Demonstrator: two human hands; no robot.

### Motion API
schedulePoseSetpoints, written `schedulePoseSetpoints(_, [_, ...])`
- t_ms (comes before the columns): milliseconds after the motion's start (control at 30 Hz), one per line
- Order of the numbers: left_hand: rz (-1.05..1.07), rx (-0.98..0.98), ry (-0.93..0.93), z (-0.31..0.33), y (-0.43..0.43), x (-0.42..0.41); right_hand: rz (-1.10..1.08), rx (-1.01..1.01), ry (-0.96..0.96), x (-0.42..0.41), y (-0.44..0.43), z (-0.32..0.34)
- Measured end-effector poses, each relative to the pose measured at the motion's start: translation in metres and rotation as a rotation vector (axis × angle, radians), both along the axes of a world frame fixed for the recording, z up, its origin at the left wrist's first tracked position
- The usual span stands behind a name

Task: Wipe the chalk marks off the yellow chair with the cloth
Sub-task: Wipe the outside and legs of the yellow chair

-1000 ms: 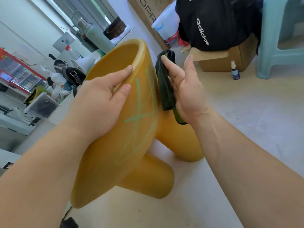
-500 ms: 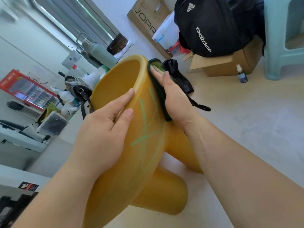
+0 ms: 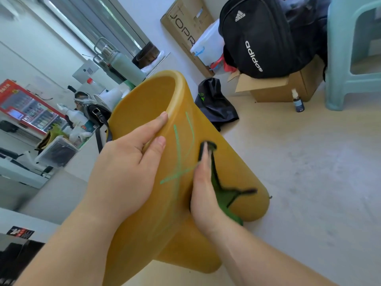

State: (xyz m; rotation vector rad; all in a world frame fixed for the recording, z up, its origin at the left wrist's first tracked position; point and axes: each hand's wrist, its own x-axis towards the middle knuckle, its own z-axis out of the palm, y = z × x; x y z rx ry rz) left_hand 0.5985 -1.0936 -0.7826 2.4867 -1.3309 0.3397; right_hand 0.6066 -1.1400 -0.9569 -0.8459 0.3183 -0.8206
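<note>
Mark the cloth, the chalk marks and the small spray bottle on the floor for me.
cloth (image 3: 223, 200): head view, its green fold.
chalk marks (image 3: 177, 145): head view, the long upright stroke.
spray bottle (image 3: 299, 105): head view, its dark body.

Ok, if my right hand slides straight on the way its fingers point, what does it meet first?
Probably the upper end of the green chalk stroke on the yellow chair, just ahead of the right hand and its cloth; the angle is hard to judge.
</note>
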Motion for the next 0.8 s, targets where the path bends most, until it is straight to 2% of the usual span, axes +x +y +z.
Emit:
schedulePoseSetpoints(100, [0.003, 0.01, -0.006, -0.001, 0.0, -0.001, 0.109, 0.155, 0.052, 0.012, 0.019, -0.023])
schedulePoseSetpoints(200, [0.002, 0.014, -0.01, 0.0, 0.0, 0.0, 0.103, 0.136, 0.111, 0.021, 0.0, -0.015])
schedulePoseSetpoints(333, [-0.018, 0.016, -0.015, 0.001, 0.001, 0.0, 0.033, -0.093, 0.073, 0.022, -0.048, 0.018])
schedulePoseSetpoints(400, [-0.027, 0.023, -0.026, 0.0, 0.001, 0.001, -0.009, -0.299, 0.041, 0.012, -0.068, 0.044])
schedulePoseSetpoints(533, [-0.045, 0.017, -0.028, -0.001, 0.001, 0.004, -0.072, -0.405, -0.102, 0.004, -0.093, 0.074])
schedulePoseSetpoints(567, [-0.044, 0.018, -0.026, -0.001, 0.001, 0.004, -0.092, -0.415, -0.083, 0.011, -0.094, 0.067])
schedulePoseSetpoints(633, [-0.041, 0.021, -0.014, 0.0, 0.001, 0.003, -0.039, -0.313, -0.025, 0.011, -0.088, 0.05])
schedulePoseSetpoints(733, [-0.045, 0.02, -0.003, -0.001, 0.001, 0.002, 0.04, -0.242, 0.216, 0.012, -0.051, 0.002])
schedulePoseSetpoints(800, [-0.042, 0.017, -0.008, -0.002, 0.002, 0.004, 0.094, -0.239, 0.229, 0.006, -0.011, -0.033])
